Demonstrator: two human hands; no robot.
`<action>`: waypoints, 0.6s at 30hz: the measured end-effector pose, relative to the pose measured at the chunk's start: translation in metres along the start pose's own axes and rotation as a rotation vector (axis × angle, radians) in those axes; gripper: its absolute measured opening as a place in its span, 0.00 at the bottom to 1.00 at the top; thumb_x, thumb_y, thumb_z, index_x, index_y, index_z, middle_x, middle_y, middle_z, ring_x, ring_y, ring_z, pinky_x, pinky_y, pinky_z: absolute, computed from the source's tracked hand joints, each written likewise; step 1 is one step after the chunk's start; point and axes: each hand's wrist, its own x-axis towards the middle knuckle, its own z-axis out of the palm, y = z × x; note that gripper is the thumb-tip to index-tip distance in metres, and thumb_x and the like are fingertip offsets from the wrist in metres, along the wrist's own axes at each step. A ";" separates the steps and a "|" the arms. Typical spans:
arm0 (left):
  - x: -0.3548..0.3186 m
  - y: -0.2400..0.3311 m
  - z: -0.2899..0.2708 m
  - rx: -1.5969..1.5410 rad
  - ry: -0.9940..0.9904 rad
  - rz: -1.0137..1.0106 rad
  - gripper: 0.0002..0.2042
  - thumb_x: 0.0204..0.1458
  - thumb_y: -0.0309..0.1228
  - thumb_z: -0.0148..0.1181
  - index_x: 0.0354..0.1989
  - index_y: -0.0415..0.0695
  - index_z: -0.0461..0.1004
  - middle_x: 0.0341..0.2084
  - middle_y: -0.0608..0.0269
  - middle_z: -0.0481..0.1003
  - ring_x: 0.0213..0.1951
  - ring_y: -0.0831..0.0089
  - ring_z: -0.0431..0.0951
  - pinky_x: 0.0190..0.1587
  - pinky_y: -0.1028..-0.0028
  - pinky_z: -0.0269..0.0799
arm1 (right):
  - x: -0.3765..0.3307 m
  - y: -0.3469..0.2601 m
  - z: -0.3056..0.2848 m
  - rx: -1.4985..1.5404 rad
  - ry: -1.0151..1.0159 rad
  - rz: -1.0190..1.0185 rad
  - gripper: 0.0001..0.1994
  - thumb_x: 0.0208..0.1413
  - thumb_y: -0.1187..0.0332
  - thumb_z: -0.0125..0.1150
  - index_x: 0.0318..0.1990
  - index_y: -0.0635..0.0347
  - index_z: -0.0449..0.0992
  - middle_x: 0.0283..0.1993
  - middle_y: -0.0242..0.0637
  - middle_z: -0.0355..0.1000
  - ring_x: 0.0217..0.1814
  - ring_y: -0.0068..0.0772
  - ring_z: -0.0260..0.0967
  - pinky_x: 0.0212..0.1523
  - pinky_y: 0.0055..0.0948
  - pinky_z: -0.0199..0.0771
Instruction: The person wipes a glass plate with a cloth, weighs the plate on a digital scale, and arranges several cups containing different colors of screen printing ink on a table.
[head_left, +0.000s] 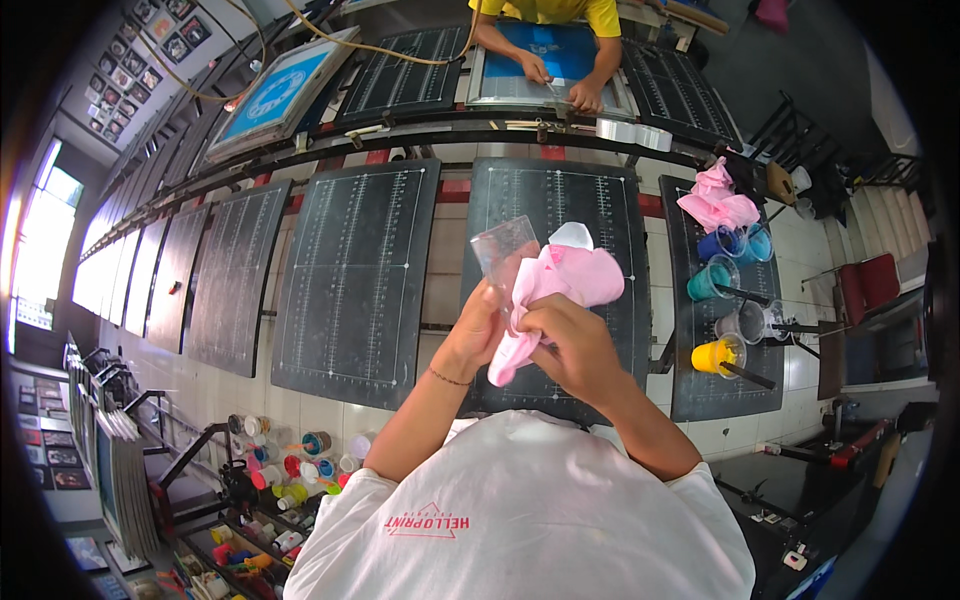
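Hands meet above the dark printing counter with white grid lines. The left hand pinches a clear, flat plastic scraper, held upright. The right hand is closed around a crumpled pink cloth, pressed against the scraper's lower edge. To the right, paint cups stand on another counter.

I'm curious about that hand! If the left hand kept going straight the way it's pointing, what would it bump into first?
The left hand already pinches a clear plastic cup. Straight on past it lies the dark printing board, probably first, though depth is unclear.
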 end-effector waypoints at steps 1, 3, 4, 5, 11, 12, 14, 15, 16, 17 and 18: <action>0.001 0.002 0.006 -0.030 -0.020 0.009 0.56 0.40 0.67 0.63 0.68 0.37 0.48 0.60 0.52 0.62 0.62 0.62 0.64 0.64 0.62 0.61 | -0.003 0.004 -0.002 0.048 -0.002 0.018 0.15 0.43 0.76 0.67 0.41 0.59 0.73 0.36 0.37 0.71 0.37 0.38 0.73 0.37 0.31 0.72; -0.002 0.000 -0.002 -0.265 -0.081 -0.007 0.61 0.34 0.71 0.62 0.69 0.36 0.46 0.61 0.50 0.61 0.62 0.58 0.64 0.64 0.58 0.60 | -0.010 0.011 -0.005 0.629 0.351 0.299 0.10 0.50 0.80 0.57 0.40 0.61 0.72 0.39 0.32 0.71 0.39 0.23 0.70 0.42 0.26 0.72; -0.002 -0.001 -0.002 -0.312 -0.085 0.011 0.62 0.34 0.71 0.62 0.69 0.36 0.46 0.61 0.50 0.61 0.62 0.57 0.64 0.65 0.57 0.60 | -0.007 0.017 -0.014 0.703 0.515 0.318 0.09 0.52 0.81 0.54 0.41 0.61 0.70 0.40 0.32 0.69 0.42 0.22 0.68 0.44 0.26 0.72; -0.001 -0.001 0.004 -0.364 -0.089 0.027 0.63 0.33 0.72 0.62 0.69 0.35 0.45 0.61 0.49 0.61 0.62 0.56 0.63 0.65 0.57 0.60 | -0.003 0.024 -0.027 0.679 0.595 0.282 0.09 0.54 0.78 0.55 0.42 0.61 0.67 0.40 0.33 0.68 0.43 0.22 0.68 0.44 0.26 0.72; -0.002 -0.016 0.005 -0.272 -0.082 0.010 0.60 0.31 0.70 0.66 0.68 0.40 0.51 0.61 0.54 0.62 0.62 0.62 0.66 0.62 0.60 0.66 | 0.026 0.003 -0.021 0.245 0.158 0.055 0.17 0.47 0.70 0.65 0.45 0.61 0.72 0.47 0.38 0.70 0.49 0.32 0.69 0.50 0.31 0.71; -0.001 -0.012 0.013 -0.211 -0.020 0.013 0.58 0.32 0.68 0.67 0.68 0.42 0.52 0.61 0.55 0.62 0.61 0.64 0.67 0.62 0.62 0.67 | 0.034 0.001 -0.014 -0.273 0.148 -0.094 0.19 0.47 0.73 0.64 0.49 0.60 0.74 0.49 0.39 0.70 0.48 0.38 0.69 0.48 0.32 0.70; 0.008 -0.009 0.017 -0.277 0.140 -0.069 0.53 0.37 0.63 0.66 0.69 0.46 0.50 0.62 0.54 0.62 0.60 0.61 0.67 0.64 0.62 0.64 | 0.033 -0.006 0.000 -0.145 0.150 -0.103 0.18 0.46 0.77 0.61 0.48 0.61 0.76 0.47 0.39 0.71 0.46 0.44 0.68 0.47 0.35 0.69; 0.009 -0.006 0.021 -0.178 0.189 -0.066 0.52 0.39 0.62 0.65 0.69 0.46 0.50 0.62 0.53 0.61 0.61 0.60 0.66 0.64 0.63 0.63 | 0.029 -0.007 0.006 -0.031 0.110 -0.094 0.17 0.45 0.78 0.60 0.47 0.62 0.77 0.46 0.39 0.72 0.45 0.44 0.68 0.47 0.36 0.69; 0.011 -0.002 0.025 -0.079 0.237 -0.066 0.50 0.42 0.60 0.63 0.69 0.45 0.49 0.63 0.53 0.61 0.61 0.60 0.66 0.65 0.63 0.63 | 0.032 -0.002 0.006 -0.094 0.130 -0.127 0.17 0.45 0.78 0.60 0.46 0.61 0.77 0.45 0.38 0.72 0.46 0.43 0.68 0.48 0.37 0.68; 0.008 -0.004 0.021 0.055 0.237 -0.010 0.47 0.45 0.59 0.60 0.69 0.45 0.49 0.63 0.53 0.60 0.61 0.60 0.65 0.65 0.63 0.62 | 0.036 0.002 0.006 -0.155 0.148 -0.160 0.17 0.45 0.77 0.60 0.46 0.60 0.78 0.44 0.38 0.72 0.46 0.43 0.68 0.49 0.37 0.67; 0.005 -0.007 0.015 0.188 0.237 0.045 0.44 0.48 0.57 0.57 0.70 0.45 0.49 0.63 0.53 0.60 0.62 0.60 0.65 0.65 0.63 0.61 | 0.039 0.004 0.006 -0.215 0.167 -0.193 0.17 0.45 0.77 0.60 0.46 0.59 0.78 0.43 0.37 0.72 0.46 0.43 0.68 0.50 0.38 0.67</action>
